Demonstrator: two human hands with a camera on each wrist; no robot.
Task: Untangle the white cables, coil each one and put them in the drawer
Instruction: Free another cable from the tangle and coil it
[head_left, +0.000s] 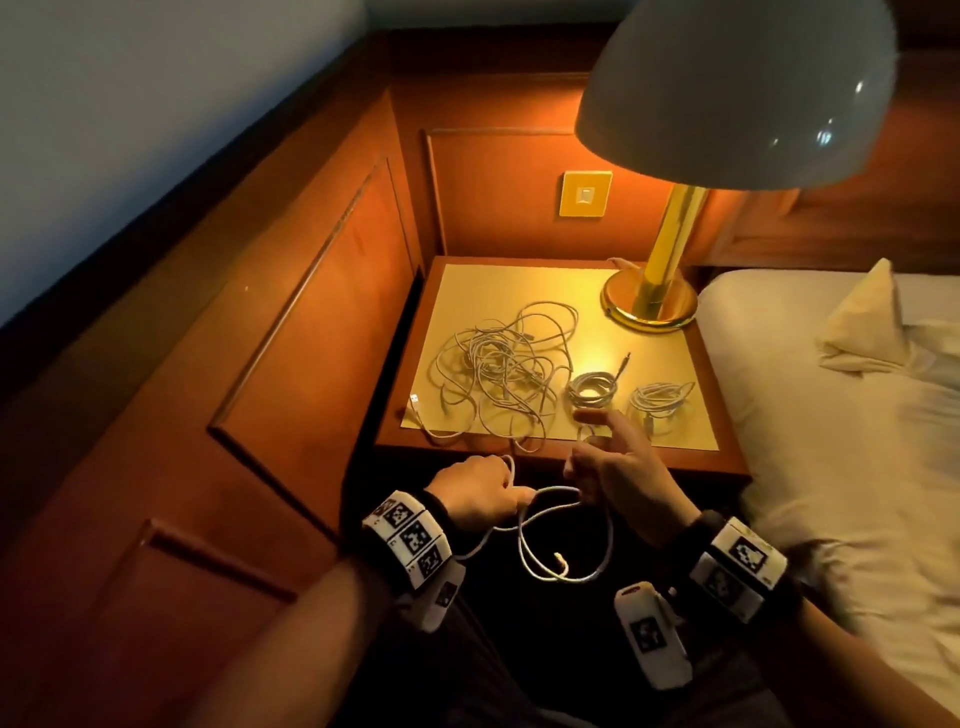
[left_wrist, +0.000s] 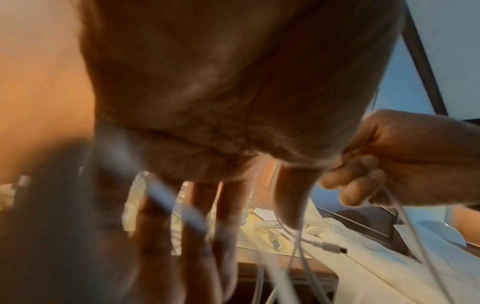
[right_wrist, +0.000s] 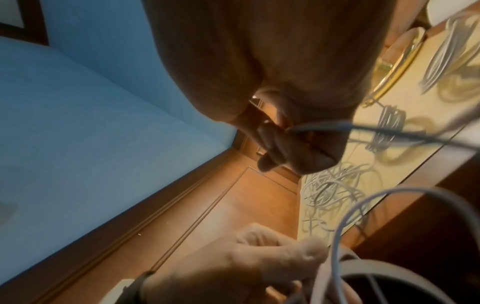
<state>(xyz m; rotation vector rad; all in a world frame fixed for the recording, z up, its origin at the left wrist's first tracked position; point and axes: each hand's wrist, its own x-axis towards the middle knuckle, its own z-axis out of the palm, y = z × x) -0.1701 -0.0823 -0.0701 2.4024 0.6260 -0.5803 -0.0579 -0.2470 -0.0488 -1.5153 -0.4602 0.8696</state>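
A tangle of white cables (head_left: 498, 364) lies on the nightstand (head_left: 483, 291); in the right wrist view the tangle (right_wrist: 335, 185) shows beyond my fingers. Two coiled cables (head_left: 592, 387) (head_left: 662, 397) sit to its right. In front of the nightstand my left hand (head_left: 483, 493) grips a white cable (head_left: 605, 545) that hangs in loops between both hands, its connector (head_left: 560, 558) dangling. My right hand (head_left: 618, 467) pinches the same cable, forefinger stretched out. The left wrist view shows the right hand (left_wrist: 402, 154) pinching the strand and the connector (left_wrist: 335, 247) below.
A brass lamp base (head_left: 649, 301) stands at the nightstand's back right, its white shade (head_left: 737, 88) overhanging. A bed with white sheets (head_left: 831, 441) borders the right side. Wooden wall panels (head_left: 311, 338) close off the left and back.
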